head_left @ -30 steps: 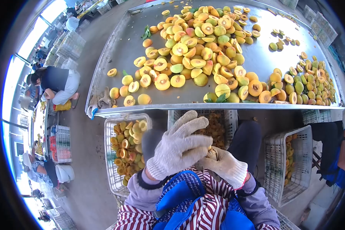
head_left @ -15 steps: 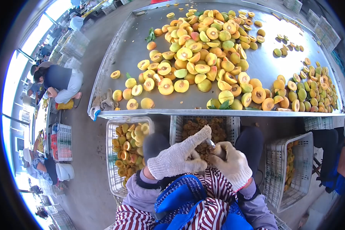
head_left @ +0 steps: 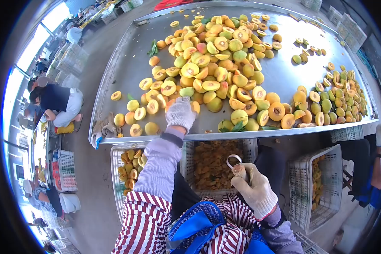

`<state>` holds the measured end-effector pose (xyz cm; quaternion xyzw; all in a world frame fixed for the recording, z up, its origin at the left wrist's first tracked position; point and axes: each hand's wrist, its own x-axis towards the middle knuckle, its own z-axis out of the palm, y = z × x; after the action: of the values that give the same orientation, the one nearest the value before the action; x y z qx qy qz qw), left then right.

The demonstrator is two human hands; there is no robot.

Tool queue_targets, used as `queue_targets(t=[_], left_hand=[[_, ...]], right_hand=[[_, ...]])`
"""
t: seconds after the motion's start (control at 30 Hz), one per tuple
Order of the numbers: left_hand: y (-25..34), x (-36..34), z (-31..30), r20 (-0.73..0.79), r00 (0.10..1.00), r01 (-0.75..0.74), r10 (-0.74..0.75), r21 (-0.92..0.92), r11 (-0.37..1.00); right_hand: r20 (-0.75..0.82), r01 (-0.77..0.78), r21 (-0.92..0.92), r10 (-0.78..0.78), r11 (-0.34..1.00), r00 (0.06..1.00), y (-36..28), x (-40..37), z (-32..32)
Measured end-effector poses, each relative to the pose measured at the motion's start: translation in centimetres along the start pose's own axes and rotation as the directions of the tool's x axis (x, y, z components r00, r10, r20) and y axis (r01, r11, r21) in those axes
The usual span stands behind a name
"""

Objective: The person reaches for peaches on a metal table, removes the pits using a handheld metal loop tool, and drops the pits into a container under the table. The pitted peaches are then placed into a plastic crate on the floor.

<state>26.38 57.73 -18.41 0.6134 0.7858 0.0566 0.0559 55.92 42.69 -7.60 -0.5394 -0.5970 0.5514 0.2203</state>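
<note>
My left hand [head_left: 180, 114], in a pale knit glove, reaches onto the metal table [head_left: 127, 101] at the front edge of a heap of halved yellow-orange fruit [head_left: 207, 55]. Its fingers are curled on a fruit half [head_left: 195, 107] that shows partly beside them. My right hand [head_left: 254, 186], also gloved, is closed around a small tool with a looped metal end [head_left: 233, 160]. It stays over my lap, near a crate [head_left: 216, 165] of brownish fruit pieces below the table.
Crates of fruit halves stand at the left [head_left: 117, 169] and right [head_left: 315, 190]. Grey gloves [head_left: 103, 127] lie at the table's left corner. A co-worker [head_left: 57, 99] bends at the far left; another person's arm [head_left: 377, 169] shows at the right edge.
My left hand has moved from beside my right hand up and forward onto the table, among the fruit. My right hand has stayed over my lap, and the tool's loop now shows clearly.
</note>
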Motion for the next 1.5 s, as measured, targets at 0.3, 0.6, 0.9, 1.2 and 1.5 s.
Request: queue_targets(t=[0.3, 0.6, 0.9, 1.2, 1.5], left_hand=[[2.9, -8.7, -4.4, 0.139, 0.975, 0.042, 0.176, -0.884, 0.466], [7.6, -17.3, -10.1, 0.119, 0.955, 0.236, 0.273, -0.863, -0.448], [7.8, -19.6, -10.1, -0.009, 0.983, 0.016, 0.184, -0.990, -0.137], [9.5, -21.4, -10.3, -0.030, 0.997, -0.016, 0.073, -0.982, -0.186], [11.0, -22.1, -11.6, -0.195, 0.981, -0.196, 0.019, -0.975, 0.106]], right_hand=[[-0.036, 0.202, -0.036, -0.203, 0.979, 0.979, -1.4, 0.5, 0.1], [-0.026, 0.285, -0.089, -0.289, 0.954, 0.957, -3.2, -0.9, 0.7], [-0.021, 0.220, -0.086, -0.223, 0.972, 0.975, -3.8, -2.2, 1.0], [0.060, 0.234, -0.165, -0.227, 0.958, 0.972, -3.7, -3.1, 1.1], [0.459, -0.352, 0.461, 0.121, 0.814, 0.880, -4.0, -3.8, 0.2]])
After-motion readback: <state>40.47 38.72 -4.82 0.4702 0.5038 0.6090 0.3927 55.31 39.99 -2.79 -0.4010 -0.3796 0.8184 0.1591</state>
